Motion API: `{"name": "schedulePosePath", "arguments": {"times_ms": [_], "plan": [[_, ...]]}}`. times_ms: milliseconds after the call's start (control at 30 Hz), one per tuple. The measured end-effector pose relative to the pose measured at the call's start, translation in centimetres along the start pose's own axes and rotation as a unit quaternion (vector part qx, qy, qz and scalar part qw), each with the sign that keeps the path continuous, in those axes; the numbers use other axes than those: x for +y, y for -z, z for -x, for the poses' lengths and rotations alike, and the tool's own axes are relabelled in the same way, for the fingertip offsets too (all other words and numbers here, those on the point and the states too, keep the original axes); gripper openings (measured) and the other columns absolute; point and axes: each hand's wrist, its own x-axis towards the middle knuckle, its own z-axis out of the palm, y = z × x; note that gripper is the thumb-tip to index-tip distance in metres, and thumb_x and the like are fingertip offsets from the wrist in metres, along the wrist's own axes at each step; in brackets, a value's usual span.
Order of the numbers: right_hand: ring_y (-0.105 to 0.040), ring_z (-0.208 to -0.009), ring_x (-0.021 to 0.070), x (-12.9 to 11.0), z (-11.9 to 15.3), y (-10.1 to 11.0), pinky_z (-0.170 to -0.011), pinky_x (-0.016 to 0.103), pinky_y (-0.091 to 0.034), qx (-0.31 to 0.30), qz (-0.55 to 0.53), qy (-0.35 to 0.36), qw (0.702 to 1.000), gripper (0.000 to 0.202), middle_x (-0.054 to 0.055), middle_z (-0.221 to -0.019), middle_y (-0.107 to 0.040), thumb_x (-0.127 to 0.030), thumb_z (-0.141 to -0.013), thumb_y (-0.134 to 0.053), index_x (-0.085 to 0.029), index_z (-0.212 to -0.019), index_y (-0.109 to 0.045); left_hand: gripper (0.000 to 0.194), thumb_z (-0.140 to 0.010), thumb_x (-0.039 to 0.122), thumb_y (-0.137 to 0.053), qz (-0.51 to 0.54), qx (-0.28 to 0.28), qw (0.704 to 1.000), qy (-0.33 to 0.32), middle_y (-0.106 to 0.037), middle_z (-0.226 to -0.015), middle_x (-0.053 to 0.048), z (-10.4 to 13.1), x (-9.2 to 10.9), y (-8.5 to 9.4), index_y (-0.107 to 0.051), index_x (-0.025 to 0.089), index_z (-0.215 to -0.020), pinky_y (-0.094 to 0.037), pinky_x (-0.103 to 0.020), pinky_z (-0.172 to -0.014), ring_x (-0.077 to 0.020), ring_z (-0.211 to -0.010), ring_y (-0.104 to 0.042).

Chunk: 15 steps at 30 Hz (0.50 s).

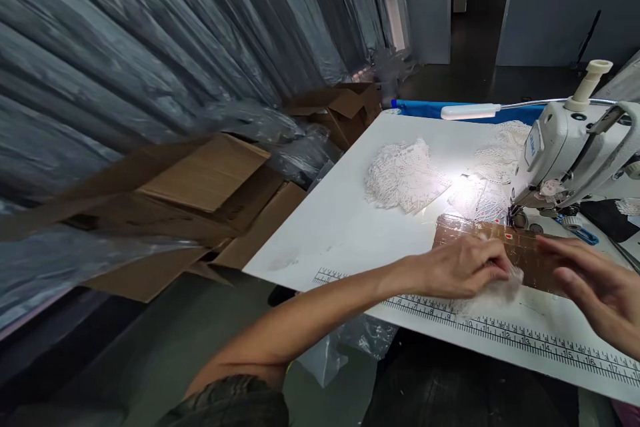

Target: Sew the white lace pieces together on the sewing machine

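My left hand (463, 268) pinches a small piece of white lace (493, 295), blurred by motion, above the front of the sewing table (310, 227). To its right, my right hand (595, 280) is held with fingers stretched and thumb apart, nothing visible in it. Beneath both hands a brown taped board (530, 255) lies in front of the needle area of a white sewing machine (550, 147). A heap of white lace (403, 175) sits left of the machine. More lace pieces (493, 200) lie under the bright lamp spot beside the needle.
Printed ruler marks (500, 331) run along the table's front edge. A white lamp (470, 112) on a bendable stem reaches over the back. Blue-handled snips (583, 233) lie right of the needle. Open cardboard boxes (205, 173) and plastic sheeting (295, 147) stand left of the table.
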Motion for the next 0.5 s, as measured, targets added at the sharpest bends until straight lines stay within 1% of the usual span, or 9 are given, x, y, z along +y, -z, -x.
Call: {"name": "schedulePosePath", "arguments": {"times_ms": [67,133,167,233,267,333,400,467,500], "plan": [[-0.067,-0.102,0.0238,0.3,-1.3,-1.1,-0.079,0.036,-0.06,-0.063,-0.081,-0.021,0.995,0.039,0.011,-0.114,-0.068,-0.048,-0.092,-0.054,-0.025,-0.124,-0.063,0.004,-0.092,0.016,-0.055,0.051,-0.012,0.999,0.01,-0.067,-0.088,-0.002,-0.2,1.2,0.0,-0.059,0.015,-0.095,-0.049,-0.02,-0.067,-0.0091,-0.074,-0.061],[-0.064,-0.107,0.023,0.5,-1.7,-2.1,-0.084,0.036,-0.057,-0.136,-0.166,-0.073,0.974,0.044,0.011,-0.119,-0.066,-0.045,-0.091,-0.057,-0.023,-0.13,-0.058,0.01,-0.093,0.021,-0.052,0.065,0.006,0.998,0.028,-0.068,-0.092,-0.003,-0.3,1.6,0.4,-0.061,0.018,-0.097,-0.049,-0.021,-0.067,-0.0102,-0.076,-0.062],[-0.065,-0.101,0.021,0.6,-1.7,-2.5,-0.084,0.035,-0.057,-0.181,-0.205,-0.097,0.957,0.042,0.008,-0.115,-0.068,-0.04,-0.091,-0.059,-0.022,-0.129,-0.058,0.014,-0.094,0.024,-0.05,0.057,0.037,0.997,0.039,-0.068,-0.09,-0.003,-0.4,1.5,0.8,-0.062,0.018,-0.094,-0.049,-0.021,-0.065,-0.0108,-0.074,-0.061],[-0.067,-0.09,0.0173,0.7,-1.8,-3.1,-0.077,0.03,-0.057,-0.228,-0.283,-0.136,0.922,0.034,0.005,-0.104,-0.07,-0.032,-0.093,-0.053,-0.02,-0.123,-0.061,0.021,-0.093,0.031,-0.046,0.026,0.081,0.994,0.069,-0.067,-0.077,-0.001,-0.6,0.6,1.5,-0.063,0.02,-0.09,-0.046,-0.022,-0.058,-0.0119,-0.065,-0.06],[-0.066,-0.089,0.0169,0.8,-1.9,-3.2,-0.078,0.03,-0.056,-0.222,-0.295,-0.15,0.917,0.033,0.004,-0.102,-0.07,-0.029,-0.091,-0.052,-0.019,-0.122,-0.061,0.025,-0.093,0.035,-0.043,0.002,0.083,0.993,0.088,-0.065,-0.071,0.0,-0.8,-0.2,1.9,-0.063,0.02,-0.09,-0.044,-0.021,-0.053,-0.0119,-0.059,-0.057],[-0.066,-0.09,0.0178,1.2,-2.4,-3.2,-0.083,0.031,-0.054,-0.173,-0.233,-0.171,0.941,0.034,0.005,-0.102,-0.07,-0.023,-0.088,-0.054,-0.018,-0.121,-0.061,0.031,-0.092,0.044,-0.042,-0.09,0.053,0.991,0.082,-0.063,-0.066,0.001,-1.9,-2.1,2.7,-0.063,0.022,-0.093,-0.039,-0.023,-0.047,-0.0127,-0.05,-0.053],[-0.065,-0.096,0.0211,2.0,-2.7,-2.6,-0.088,0.035,-0.052,-0.126,-0.096,-0.184,0.97,0.037,0.008,-0.108,-0.068,-0.017,-0.083,-0.057,-0.015,-0.12,-0.062,0.033,-0.088,0.046,-0.042,-0.224,0.097,0.969,0.025,-0.067,-0.079,-0.003,-3.8,-4.2,3.4,-0.064,0.022,-0.089,-0.038,-0.025,-0.049,-0.0161,-0.056,-0.057],[-0.065,-0.094,0.0235,2.8,-2.1,-1.2,-0.083,0.037,-0.054,-0.1,0.036,-0.159,0.982,0.041,0.011,-0.108,-0.067,-0.021,-0.082,-0.06,-0.014,-0.123,-0.06,0.034,-0.085,0.044,-0.04,-0.33,0.141,0.933,-0.003,-0.06,-0.066,-0.002,-5.9,-6.1,3.7,-0.059,0.022,-0.067,-0.029,-0.025,-0.046,-0.0161,-0.049,-0.049],[-0.064,-0.093,0.0233,3.2,-1.2,-0.3,-0.08,0.037,-0.055,-0.051,0.097,-0.145,0.983,0.042,0.012,-0.109,-0.066,-0.024,-0.084,-0.059,-0.014,-0.125,-0.058,0.038,-0.086,0.043,-0.039,-0.354,0.127,0.926,-0.016,-0.052,-0.055,0.0,-6.9,-7.0,3.8,-0.053,0.022,-0.057,-0.025,-0.024,-0.045,-0.0152,-0.045,-0.044]]}}
